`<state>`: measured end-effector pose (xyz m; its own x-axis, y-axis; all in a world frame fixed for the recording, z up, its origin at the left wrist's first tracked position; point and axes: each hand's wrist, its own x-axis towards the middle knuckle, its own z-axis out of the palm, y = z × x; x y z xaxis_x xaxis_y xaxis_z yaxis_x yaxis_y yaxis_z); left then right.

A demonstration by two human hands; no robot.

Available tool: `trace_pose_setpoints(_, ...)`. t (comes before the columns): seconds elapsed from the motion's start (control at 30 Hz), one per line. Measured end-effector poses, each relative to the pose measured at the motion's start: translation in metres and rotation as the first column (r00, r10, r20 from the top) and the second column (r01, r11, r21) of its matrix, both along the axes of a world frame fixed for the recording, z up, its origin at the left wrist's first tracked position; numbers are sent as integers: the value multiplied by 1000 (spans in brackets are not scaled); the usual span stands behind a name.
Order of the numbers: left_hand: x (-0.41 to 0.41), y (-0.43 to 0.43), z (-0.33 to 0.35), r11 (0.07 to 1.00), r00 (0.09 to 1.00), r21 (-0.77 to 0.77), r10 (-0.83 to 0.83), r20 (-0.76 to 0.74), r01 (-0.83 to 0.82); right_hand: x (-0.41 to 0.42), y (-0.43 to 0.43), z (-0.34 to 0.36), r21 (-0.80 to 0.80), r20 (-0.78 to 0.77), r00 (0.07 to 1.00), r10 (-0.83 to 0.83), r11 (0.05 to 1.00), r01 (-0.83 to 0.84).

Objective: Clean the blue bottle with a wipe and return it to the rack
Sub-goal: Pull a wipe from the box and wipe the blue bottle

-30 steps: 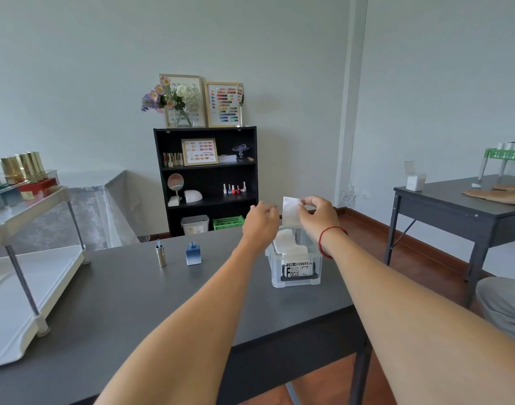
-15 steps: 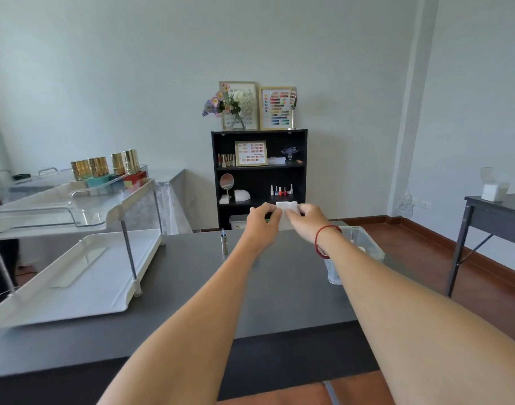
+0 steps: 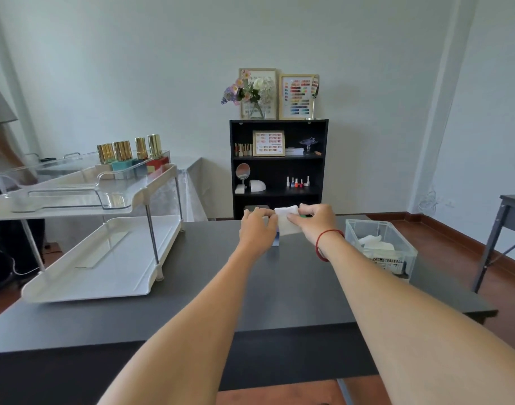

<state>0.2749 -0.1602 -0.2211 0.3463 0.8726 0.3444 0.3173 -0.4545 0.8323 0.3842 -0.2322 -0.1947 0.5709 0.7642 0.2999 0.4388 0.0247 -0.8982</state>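
**Wipe poised over the bottle, left hand nearer**

At the far left of the bench (image 3: 192, 287) we see the white two-tier rack (image 3: 104, 258), with gold-capped bottles (image 3: 127, 150) on its top tier. Near the bench's middle, our left hand (image 3: 257, 229) is curled, its fingertips meeting the wipe's left edge. We cannot tell whether it grips the wipe or is closing on what lies beneath. Just under it a corner of the blue bottle (image 3: 276, 241) shows, standing on the bench, mostly hidden. The wipe (image 3: 287, 222) hangs directly above and just right of it, pinched by our right hand (image 3: 311, 223). A clear bin (image 3: 379, 244) of wipes sits further right. We judge the bottle lies straight down from the left hand, which should take it.
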Motion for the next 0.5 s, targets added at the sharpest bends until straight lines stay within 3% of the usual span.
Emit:
trace_pose_setpoints(0.2, 7, 5, -19, 995, 974, 89, -15, -226, 36, 13, 21, -21, 35, 34, 972, -234, 972, 233)
trace_pose_setpoints(0.3, 12, 10, -25, 994, 962, 103, -17, -273, 46, 15, 29, -31, 37, 76, 964, -255, 967, 253)
trace_pose_setpoints(0.5, 22, 24, -33, 999, 934, -25, 24, -358, -35, 20, 44, -50, 6, 134, 960, -244, 969, 245)
